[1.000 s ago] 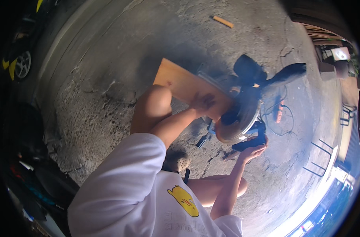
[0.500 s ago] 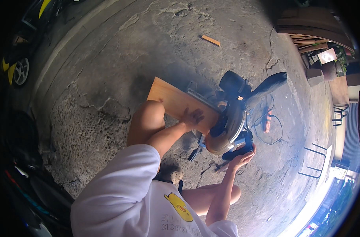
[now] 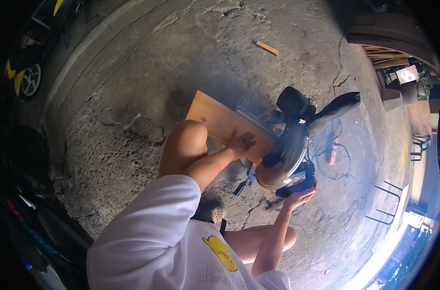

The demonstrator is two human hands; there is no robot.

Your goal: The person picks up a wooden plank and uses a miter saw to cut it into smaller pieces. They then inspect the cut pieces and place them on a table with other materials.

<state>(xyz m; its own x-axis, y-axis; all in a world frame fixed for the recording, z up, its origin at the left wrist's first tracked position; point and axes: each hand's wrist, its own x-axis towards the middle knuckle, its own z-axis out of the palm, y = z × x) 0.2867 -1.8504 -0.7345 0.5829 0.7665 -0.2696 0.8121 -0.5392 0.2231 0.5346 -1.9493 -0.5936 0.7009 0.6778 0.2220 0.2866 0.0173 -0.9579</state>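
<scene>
A wide, light-brown wooden board (image 3: 214,112) lies on the base of a miter saw (image 3: 293,147), against its metal fence (image 3: 253,117). My left hand (image 3: 242,143) presses flat on the board with its fingers spread, a short way left of the blade guard (image 3: 274,180). The saw head is lowered over the board's right end, so the blade and the cut are hidden. Around the saw's dark handle (image 3: 295,187) my right hand (image 3: 302,196) is closed. My bent left knee (image 3: 191,133) is beside the board, overlapping its near edge.
Cracked concrete surrounds the saw. A black dust bag (image 3: 337,105) sticks out behind it. A red power strip (image 3: 332,152) and looped cable lie to the right. One small wood offcut (image 3: 267,48) is farther off. Parked vehicles line the left; stacked boards (image 3: 386,57) stand far right.
The whole view has shifted slightly, so the saw and board appear a little farther right. Both hands keep their places on the board and the handle.
</scene>
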